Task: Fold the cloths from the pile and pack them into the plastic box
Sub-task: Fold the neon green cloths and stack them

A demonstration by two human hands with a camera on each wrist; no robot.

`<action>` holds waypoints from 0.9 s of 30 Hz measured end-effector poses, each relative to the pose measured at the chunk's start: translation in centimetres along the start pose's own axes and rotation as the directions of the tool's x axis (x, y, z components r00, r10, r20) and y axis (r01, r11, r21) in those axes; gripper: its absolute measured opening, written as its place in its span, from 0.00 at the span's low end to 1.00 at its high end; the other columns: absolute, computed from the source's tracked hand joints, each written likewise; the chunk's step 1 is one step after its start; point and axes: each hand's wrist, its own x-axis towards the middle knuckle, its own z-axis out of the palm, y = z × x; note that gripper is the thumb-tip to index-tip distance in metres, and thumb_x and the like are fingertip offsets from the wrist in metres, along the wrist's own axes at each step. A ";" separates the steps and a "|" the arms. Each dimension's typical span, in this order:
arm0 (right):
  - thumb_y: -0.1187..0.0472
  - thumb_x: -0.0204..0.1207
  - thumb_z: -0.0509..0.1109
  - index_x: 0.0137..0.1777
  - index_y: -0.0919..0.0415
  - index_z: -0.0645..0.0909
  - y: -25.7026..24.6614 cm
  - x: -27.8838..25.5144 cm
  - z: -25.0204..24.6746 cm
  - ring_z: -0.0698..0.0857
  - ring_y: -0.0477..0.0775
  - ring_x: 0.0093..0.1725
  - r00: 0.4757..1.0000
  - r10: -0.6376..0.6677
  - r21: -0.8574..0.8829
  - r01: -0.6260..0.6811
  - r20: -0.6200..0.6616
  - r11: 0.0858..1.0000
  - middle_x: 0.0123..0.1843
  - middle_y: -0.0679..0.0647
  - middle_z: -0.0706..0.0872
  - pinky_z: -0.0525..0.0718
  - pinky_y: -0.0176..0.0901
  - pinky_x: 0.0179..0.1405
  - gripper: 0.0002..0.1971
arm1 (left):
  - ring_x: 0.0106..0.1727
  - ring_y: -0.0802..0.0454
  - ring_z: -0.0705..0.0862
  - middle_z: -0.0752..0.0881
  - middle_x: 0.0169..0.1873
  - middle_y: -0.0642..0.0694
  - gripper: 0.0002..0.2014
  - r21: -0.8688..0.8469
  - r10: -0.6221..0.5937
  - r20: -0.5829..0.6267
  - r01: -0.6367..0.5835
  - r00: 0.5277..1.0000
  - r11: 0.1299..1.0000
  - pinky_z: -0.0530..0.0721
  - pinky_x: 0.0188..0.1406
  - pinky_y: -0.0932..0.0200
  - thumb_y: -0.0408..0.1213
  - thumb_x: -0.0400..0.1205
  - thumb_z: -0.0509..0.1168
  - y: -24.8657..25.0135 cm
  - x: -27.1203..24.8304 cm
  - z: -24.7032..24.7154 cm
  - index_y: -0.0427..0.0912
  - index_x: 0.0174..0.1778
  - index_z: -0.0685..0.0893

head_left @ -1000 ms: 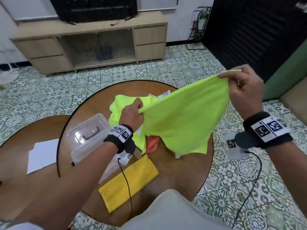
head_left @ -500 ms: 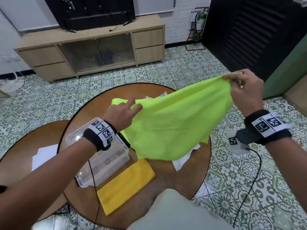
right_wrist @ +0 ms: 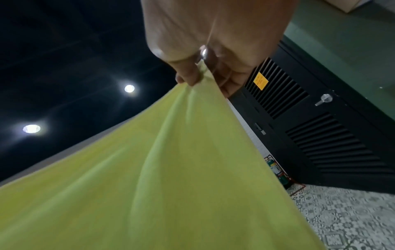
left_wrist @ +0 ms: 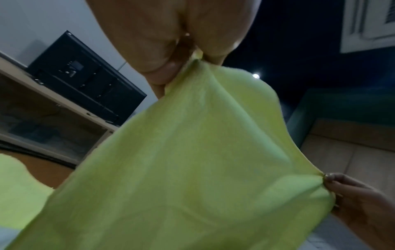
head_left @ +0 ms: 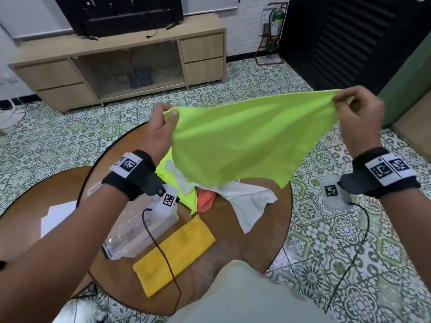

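A lime-green cloth hangs spread in the air above the round wooden table. My left hand pinches its left top corner and my right hand pinches its right top corner. In the left wrist view the cloth fills the frame below my left hand; the right wrist view shows the cloth running from my right hand. Under it lies the pile: a white cloth, an orange cloth and another lime cloth. The clear plastic box stands at the table's left front, with a folded yellow cloth beside it.
A second wooden table at the left carries a white paper. A wooden TV cabinet stands at the back on the patterned tile floor. Cables from the wrist cameras trail over the table and floor.
My left hand has let the cloth slide, moved up and taken its left corner. Both hands have raised the cloth clear of the pile, which now shows white and orange cloths.
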 end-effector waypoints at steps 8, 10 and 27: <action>0.80 0.68 0.58 0.41 0.48 0.74 2.9 -10.2 -4.6 0.75 0.37 0.35 0.956 0.184 0.119 -0.215 0.229 0.969 0.37 0.37 0.80 0.74 0.29 0.32 0.22 | 0.32 0.57 0.79 0.81 0.30 0.53 0.07 -0.207 -0.099 0.078 0.113 0.992 0.972 0.76 0.32 0.60 0.43 0.83 0.64 -4.3 -10.7 -0.6 0.50 0.39 0.80; 0.83 0.70 0.57 0.42 0.51 0.75 4.7 -13.6 -5.0 0.77 0.37 0.34 0.894 0.293 0.047 -0.327 0.337 0.944 0.40 0.43 0.81 0.76 0.27 0.30 0.23 | 0.33 0.55 0.82 0.84 0.31 0.52 0.13 -0.164 -0.244 0.106 0.259 0.964 0.952 0.79 0.36 0.58 0.35 0.86 0.60 -8.0 -13.8 -0.2 0.51 0.39 0.86; 0.67 0.77 0.73 0.53 0.43 0.86 15.7 -25.0 -3.3 0.83 0.54 0.35 0.532 0.568 -0.466 -0.328 0.628 0.822 0.40 0.57 0.88 0.83 0.48 0.37 0.15 | 0.36 0.45 0.80 0.85 0.37 0.40 0.06 0.508 -0.480 0.162 0.344 0.862 0.790 0.75 0.38 0.52 0.39 0.84 0.66 -20.8 -17.2 4.2 0.42 0.43 0.85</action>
